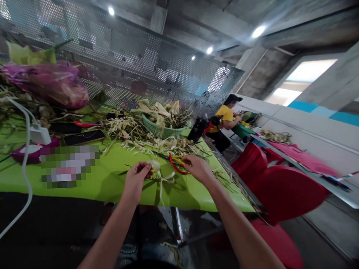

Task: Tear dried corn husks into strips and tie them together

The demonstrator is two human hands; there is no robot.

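The left hand has its thumb and forefinger pinched on a pale plant piece above the near edge of the green-covered desk. The piece is creamy white with a faint green tinge, broad and rounded at the top; thin, ribbon-like strips curl out below it, one hanging long and narrow. To its right, the right hand has its grip closed around the handles of scissors, red-looped with some yellow, their dark blades pointing away toward dry, straw-coloured trimmings.
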